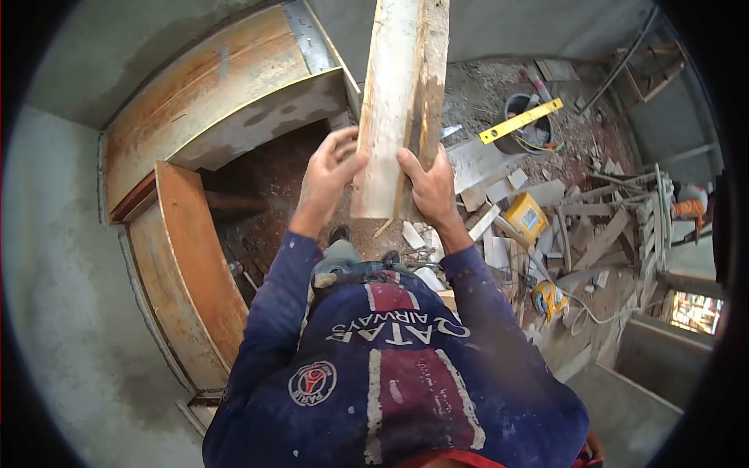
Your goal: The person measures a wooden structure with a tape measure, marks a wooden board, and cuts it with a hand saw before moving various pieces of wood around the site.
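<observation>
A long wooden board [388, 101] stands upright in front of me, its pale face toward me and a rougher brown strip along its right side. My right hand [431, 187] grips the right edge near the lower end, thumb over the front and fingers hidden behind. Beside the left edge is my left hand [331, 175], its fingers loosely bent and apart, thumb right at the wood. The upper end of the board runs out of view.
Plywood panels [199, 249] form a box-like frame on the left. To the right, a yellow spirit level [521, 121] lies across a dark bucket [511, 142]. A yellow container [525, 217], a yellow power tool [549, 300] and wood scraps [601, 238] litter the floor. A person's orange-gloved hand [690, 207] shows far right.
</observation>
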Available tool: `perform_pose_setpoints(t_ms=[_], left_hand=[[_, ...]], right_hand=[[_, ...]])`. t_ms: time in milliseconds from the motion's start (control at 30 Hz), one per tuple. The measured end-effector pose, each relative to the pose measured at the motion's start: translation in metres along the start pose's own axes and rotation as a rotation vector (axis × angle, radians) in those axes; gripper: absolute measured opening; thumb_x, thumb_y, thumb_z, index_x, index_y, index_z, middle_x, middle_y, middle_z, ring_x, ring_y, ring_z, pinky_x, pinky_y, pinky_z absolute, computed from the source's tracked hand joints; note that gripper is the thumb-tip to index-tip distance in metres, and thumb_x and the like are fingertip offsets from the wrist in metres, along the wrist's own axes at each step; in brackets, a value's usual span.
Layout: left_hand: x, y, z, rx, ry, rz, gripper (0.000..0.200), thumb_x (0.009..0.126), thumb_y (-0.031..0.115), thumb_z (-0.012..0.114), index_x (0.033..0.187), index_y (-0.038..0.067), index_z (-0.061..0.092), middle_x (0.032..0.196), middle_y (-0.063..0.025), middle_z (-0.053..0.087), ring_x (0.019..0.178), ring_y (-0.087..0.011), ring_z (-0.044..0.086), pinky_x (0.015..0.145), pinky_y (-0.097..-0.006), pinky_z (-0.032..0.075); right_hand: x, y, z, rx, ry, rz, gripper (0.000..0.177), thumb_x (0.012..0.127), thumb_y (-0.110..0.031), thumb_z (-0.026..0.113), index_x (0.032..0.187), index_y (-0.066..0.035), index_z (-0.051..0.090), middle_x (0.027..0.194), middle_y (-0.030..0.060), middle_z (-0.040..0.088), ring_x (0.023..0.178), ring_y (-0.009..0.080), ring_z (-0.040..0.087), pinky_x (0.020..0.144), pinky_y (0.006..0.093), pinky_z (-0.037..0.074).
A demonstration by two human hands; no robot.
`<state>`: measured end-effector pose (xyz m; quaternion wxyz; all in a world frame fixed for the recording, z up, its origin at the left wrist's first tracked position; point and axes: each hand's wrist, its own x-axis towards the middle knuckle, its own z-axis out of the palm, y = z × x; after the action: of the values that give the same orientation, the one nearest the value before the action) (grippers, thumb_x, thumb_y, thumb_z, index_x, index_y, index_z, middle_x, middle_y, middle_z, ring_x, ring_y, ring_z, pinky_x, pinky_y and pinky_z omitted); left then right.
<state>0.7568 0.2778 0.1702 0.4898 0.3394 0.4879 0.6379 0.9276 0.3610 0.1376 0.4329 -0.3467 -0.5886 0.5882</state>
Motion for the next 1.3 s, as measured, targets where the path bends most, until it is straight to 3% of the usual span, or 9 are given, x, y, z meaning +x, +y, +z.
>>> perform_pose_setpoints(t_ms=[167, 233, 600, 733, 867, 933, 1100, 1167, 1300], left_hand=[[-0.038, -0.037, 0.007, 0.226, -0.123, -0.037, 0.056, 0.084, 0.008, 0.078, 0.131, -0.007, 0.052, 0.124, -0.0147, 0.065, 0.112, -0.0204, 0.064, 0.095, -0.0340, 0.053], [-0.035, -0.047, 0.017, -0.053, -0.058, -0.081, 0.048, 0.084, -0.005, 0.072, 0.128, -0.010, 0.054, 0.120, -0.0169, 0.066, 0.108, -0.0238, 0.067, 0.097, -0.0366, 0.053], [0.004, -0.058, -0.004, 0.245, -0.240, 0.026, 0.018, 0.086, 0.001, 0.068, 0.099, -0.010, 0.071, 0.090, -0.0134, 0.076, 0.079, -0.0144, 0.072, 0.073, -0.0277, 0.056], [0.013, -0.048, -0.009, 0.135, -0.270, -0.039, 0.028, 0.081, 0.006, 0.075, 0.106, -0.006, 0.072, 0.091, -0.0090, 0.076, 0.076, -0.0132, 0.070, 0.073, -0.0285, 0.055], [0.049, -0.031, -0.056, 0.495, -0.644, -0.180, 0.076, 0.069, 0.019, 0.091, 0.132, -0.005, 0.058, 0.121, -0.0140, 0.068, 0.109, -0.0176, 0.065, 0.091, -0.0330, 0.053], [0.067, -0.033, -0.068, 0.196, -0.442, -0.294, 0.107, 0.066, 0.029, 0.093, 0.150, -0.001, 0.036, 0.140, -0.0193, 0.054, 0.126, -0.0299, 0.056, 0.106, -0.0441, 0.045], [0.125, 0.037, 0.023, 0.408, -0.474, 0.143, 0.111, 0.064, 0.032, 0.093, 0.150, -0.004, 0.032, 0.140, -0.0243, 0.052, 0.130, -0.0321, 0.052, 0.105, -0.0463, 0.046], [0.134, 0.050, 0.063, 0.367, -0.496, 0.187, 0.106, 0.064, 0.031, 0.093, 0.146, -0.005, 0.037, 0.136, -0.0238, 0.055, 0.126, -0.0305, 0.055, 0.103, -0.0444, 0.047], [0.142, 0.038, 0.103, 0.370, -0.597, 0.084, 0.083, 0.062, 0.028, 0.094, 0.127, -0.005, 0.054, 0.114, -0.0161, 0.068, 0.100, -0.0228, 0.067, 0.091, -0.0363, 0.054]], right_hand=[[0.020, 0.002, 0.010, 0.029, 0.158, 0.034, 0.053, 0.093, -0.031, 0.072, 0.124, 0.008, 0.053, 0.113, 0.0144, 0.067, 0.100, 0.0189, 0.065, 0.089, 0.0316, 0.052], [0.024, 0.000, 0.012, 0.060, 0.181, 0.034, 0.052, 0.093, -0.030, 0.072, 0.124, 0.008, 0.053, 0.113, 0.0143, 0.067, 0.100, 0.0186, 0.066, 0.088, 0.0313, 0.052], [0.019, -0.011, 0.018, -0.065, 0.426, 0.027, 0.060, 0.087, -0.027, 0.076, 0.123, 0.011, 0.047, 0.114, 0.0211, 0.064, 0.102, 0.0253, 0.066, 0.089, 0.0359, 0.052], [0.014, 0.000, 0.024, -0.171, 0.525, -0.035, 0.058, 0.087, -0.027, 0.075, 0.126, 0.008, 0.050, 0.114, 0.0180, 0.065, 0.104, 0.0237, 0.064, 0.092, 0.0368, 0.050], [-0.006, 0.020, 0.030, -0.254, 0.616, -0.022, 0.069, 0.086, -0.030, 0.076, 0.134, 0.007, 0.043, 0.122, 0.0207, 0.061, 0.113, 0.0280, 0.061, 0.099, 0.0396, 0.046], [-0.018, 0.036, 0.036, -0.277, 0.653, -0.071, 0.072, 0.086, -0.026, 0.077, 0.138, 0.006, 0.039, 0.125, 0.0216, 0.059, 0.114, 0.0291, 0.059, 0.100, 0.0399, 0.045], [-0.041, 0.052, 0.052, -0.265, 0.634, -0.059, 0.076, 0.083, -0.027, 0.079, 0.138, 0.005, 0.037, 0.124, 0.0262, 0.057, 0.116, 0.0368, 0.059, 0.098, 0.0434, 0.046], [-0.044, 0.062, 0.059, -0.303, 0.630, -0.016, 0.066, 0.084, -0.020, 0.079, 0.131, 0.005, 0.039, 0.117, 0.0201, 0.057, 0.110, 0.0283, 0.059, 0.095, 0.0410, 0.046], [-0.046, 0.071, 0.054, -0.293, 0.646, -0.038, 0.069, 0.085, -0.026, 0.079, 0.131, 0.004, 0.037, 0.122, 0.0221, 0.055, 0.108, 0.0308, 0.058, 0.093, 0.0414, 0.046]])
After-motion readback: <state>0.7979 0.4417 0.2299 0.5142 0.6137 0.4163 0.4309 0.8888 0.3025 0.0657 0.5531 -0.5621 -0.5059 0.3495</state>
